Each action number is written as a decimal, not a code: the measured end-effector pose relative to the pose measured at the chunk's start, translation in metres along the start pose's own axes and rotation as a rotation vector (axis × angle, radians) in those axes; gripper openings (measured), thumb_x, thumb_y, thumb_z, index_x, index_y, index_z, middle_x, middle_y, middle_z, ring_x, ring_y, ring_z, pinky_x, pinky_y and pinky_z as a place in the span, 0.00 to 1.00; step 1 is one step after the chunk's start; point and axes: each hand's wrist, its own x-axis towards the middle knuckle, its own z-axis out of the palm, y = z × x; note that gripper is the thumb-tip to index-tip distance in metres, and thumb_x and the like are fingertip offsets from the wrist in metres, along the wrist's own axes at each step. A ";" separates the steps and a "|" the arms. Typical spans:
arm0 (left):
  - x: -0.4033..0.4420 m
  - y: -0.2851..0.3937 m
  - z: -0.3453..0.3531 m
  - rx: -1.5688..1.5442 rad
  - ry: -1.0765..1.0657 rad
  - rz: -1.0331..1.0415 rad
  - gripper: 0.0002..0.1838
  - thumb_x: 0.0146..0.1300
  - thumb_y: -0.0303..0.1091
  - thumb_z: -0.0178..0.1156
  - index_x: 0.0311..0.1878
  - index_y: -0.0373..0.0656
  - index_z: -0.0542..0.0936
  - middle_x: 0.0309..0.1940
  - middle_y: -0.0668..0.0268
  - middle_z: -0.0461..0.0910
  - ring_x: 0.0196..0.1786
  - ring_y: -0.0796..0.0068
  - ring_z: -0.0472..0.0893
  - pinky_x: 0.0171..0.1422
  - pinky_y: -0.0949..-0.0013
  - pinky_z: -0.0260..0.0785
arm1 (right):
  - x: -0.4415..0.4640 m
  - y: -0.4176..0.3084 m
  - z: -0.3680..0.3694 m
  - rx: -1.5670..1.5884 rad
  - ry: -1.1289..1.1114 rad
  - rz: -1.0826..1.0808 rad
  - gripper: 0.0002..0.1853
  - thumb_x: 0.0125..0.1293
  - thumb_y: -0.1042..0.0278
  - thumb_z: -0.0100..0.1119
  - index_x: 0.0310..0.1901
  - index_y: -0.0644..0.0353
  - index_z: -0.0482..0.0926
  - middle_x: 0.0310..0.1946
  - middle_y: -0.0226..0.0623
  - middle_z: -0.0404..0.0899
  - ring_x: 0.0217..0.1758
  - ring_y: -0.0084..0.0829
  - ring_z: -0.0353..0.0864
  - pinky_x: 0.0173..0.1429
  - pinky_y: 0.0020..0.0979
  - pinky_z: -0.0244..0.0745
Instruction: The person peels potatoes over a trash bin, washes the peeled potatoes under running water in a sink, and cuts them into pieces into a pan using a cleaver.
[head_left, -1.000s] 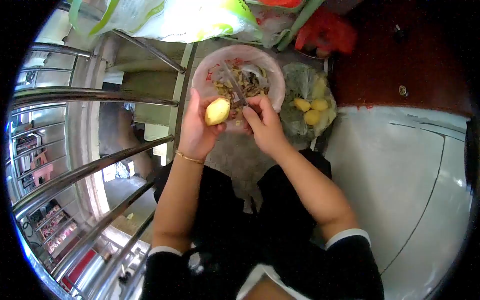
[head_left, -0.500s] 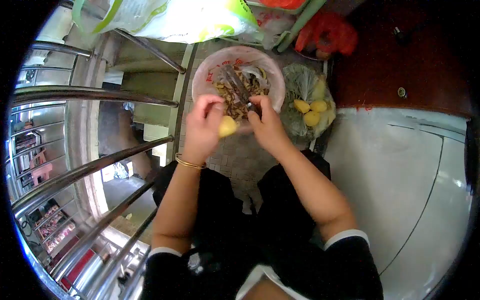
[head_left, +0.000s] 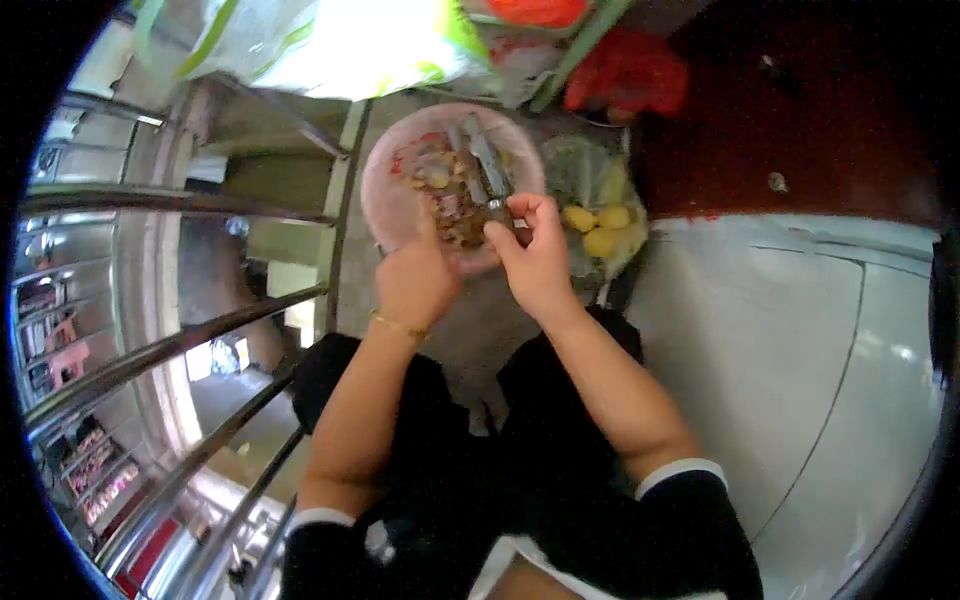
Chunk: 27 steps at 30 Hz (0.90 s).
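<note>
My right hand (head_left: 530, 245) is closed on the dark handle of a knife (head_left: 485, 160), whose blade points away from me over the pink basin (head_left: 378, 205). The basin is lined with thin plastic and holds brown and yellow peelings (head_left: 462, 225). My left hand (head_left: 418, 280) is at the basin's near left rim, blurred, with one finger pointing forward. Its other fingers are curled, and no potato shows in it; what it may hold is hidden. Several peeled yellow potatoes (head_left: 600, 242) lie on a clear plastic bag (head_left: 575, 165) right of the basin.
Metal railings (head_left: 180, 340) run along the left side, with steps beyond. A white and green bag (head_left: 370, 50) hangs at the top. A red bag (head_left: 630, 80) sits at the upper right, beside a dark red surface (head_left: 780, 130) and a pale panel (head_left: 760, 330).
The potato in my left hand has gone from sight, and that hand has turned over and moved down. The knife stays in my right hand. The whole view has shifted slightly.
</note>
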 end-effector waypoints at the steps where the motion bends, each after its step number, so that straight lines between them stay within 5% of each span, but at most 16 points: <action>1: 0.000 -0.002 0.004 0.034 -0.013 -0.016 0.38 0.55 0.39 0.54 0.68 0.40 0.53 0.21 0.55 0.79 0.23 0.52 0.79 0.27 0.54 0.71 | 0.006 -0.005 -0.005 0.398 0.080 0.190 0.18 0.59 0.74 0.58 0.49 0.60 0.65 0.44 0.42 0.75 0.40 0.36 0.76 0.40 0.35 0.73; 2: -0.001 -0.003 0.005 0.016 -0.007 0.007 0.38 0.55 0.39 0.54 0.68 0.40 0.53 0.21 0.55 0.79 0.23 0.52 0.79 0.27 0.54 0.71 | 0.013 -0.008 -0.013 0.802 0.157 0.369 0.15 0.61 0.74 0.56 0.49 0.60 0.66 0.44 0.39 0.74 0.35 0.28 0.75 0.34 0.31 0.72; 3: -0.003 -0.005 0.006 -0.013 0.009 0.021 0.37 0.56 0.39 0.53 0.68 0.39 0.54 0.21 0.54 0.78 0.23 0.51 0.79 0.29 0.53 0.71 | 0.020 -0.002 -0.026 0.891 0.185 0.453 0.20 0.61 0.74 0.57 0.52 0.58 0.62 0.37 0.38 0.73 0.32 0.29 0.76 0.29 0.33 0.74; 6: 0.000 -0.009 0.001 -0.077 0.019 0.046 0.36 0.56 0.39 0.53 0.67 0.38 0.55 0.21 0.53 0.78 0.24 0.49 0.78 0.31 0.51 0.71 | 0.038 0.022 -0.068 1.070 0.236 0.668 0.22 0.59 0.77 0.57 0.53 0.58 0.61 0.35 0.38 0.72 0.31 0.31 0.76 0.29 0.31 0.72; 11: -0.003 -0.003 -0.014 -0.219 -0.012 0.033 0.35 0.56 0.38 0.54 0.67 0.40 0.56 0.22 0.53 0.78 0.26 0.49 0.79 0.32 0.52 0.71 | 0.093 0.095 -0.120 0.897 0.405 0.700 0.25 0.58 0.80 0.54 0.57 0.55 0.60 0.32 0.39 0.70 0.29 0.30 0.72 0.24 0.27 0.69; 14: -0.005 -0.005 -0.007 -0.204 0.026 0.080 0.35 0.57 0.38 0.54 0.67 0.40 0.56 0.21 0.53 0.78 0.25 0.50 0.79 0.32 0.52 0.71 | 0.143 0.122 -0.142 0.709 0.264 0.656 0.21 0.58 0.79 0.54 0.53 0.57 0.64 0.32 0.39 0.70 0.29 0.31 0.72 0.24 0.27 0.71; 20: -0.016 -0.007 -0.003 -0.168 -0.038 0.062 0.34 0.57 0.38 0.54 0.67 0.43 0.56 0.20 0.55 0.78 0.24 0.51 0.78 0.31 0.52 0.71 | 0.190 0.124 -0.144 1.063 0.312 0.516 0.17 0.60 0.75 0.55 0.52 0.60 0.69 0.44 0.40 0.71 0.39 0.34 0.73 0.38 0.32 0.79; 22: -0.017 -0.012 0.002 -0.180 -0.037 0.081 0.34 0.57 0.38 0.54 0.67 0.43 0.57 0.20 0.56 0.78 0.24 0.52 0.78 0.31 0.53 0.71 | 0.190 0.129 -0.147 1.114 0.534 0.444 0.18 0.61 0.72 0.57 0.53 0.60 0.69 0.50 0.42 0.70 0.45 0.38 0.72 0.47 0.34 0.77; 24: -0.018 -0.012 0.002 -0.193 -0.044 0.110 0.34 0.57 0.38 0.55 0.66 0.43 0.57 0.21 0.57 0.78 0.24 0.53 0.79 0.31 0.53 0.71 | 0.172 0.151 -0.140 0.976 0.547 0.383 0.20 0.60 0.66 0.59 0.53 0.61 0.70 0.54 0.42 0.69 0.49 0.41 0.73 0.52 0.39 0.74; 26: -0.014 -0.007 -0.003 -0.177 -0.022 0.095 0.33 0.57 0.38 0.56 0.65 0.42 0.59 0.21 0.58 0.78 0.25 0.54 0.79 0.31 0.54 0.71 | 0.142 0.179 -0.133 -0.210 0.174 0.182 0.25 0.58 0.59 0.60 0.55 0.58 0.69 0.57 0.44 0.67 0.49 0.44 0.73 0.53 0.44 0.72; 27: -0.012 -0.006 -0.002 -0.181 -0.028 0.099 0.33 0.57 0.38 0.56 0.65 0.42 0.59 0.21 0.58 0.78 0.25 0.54 0.79 0.31 0.54 0.71 | 0.119 0.173 -0.127 -0.457 0.073 0.209 0.26 0.57 0.55 0.60 0.56 0.56 0.70 0.58 0.44 0.67 0.52 0.46 0.71 0.54 0.46 0.70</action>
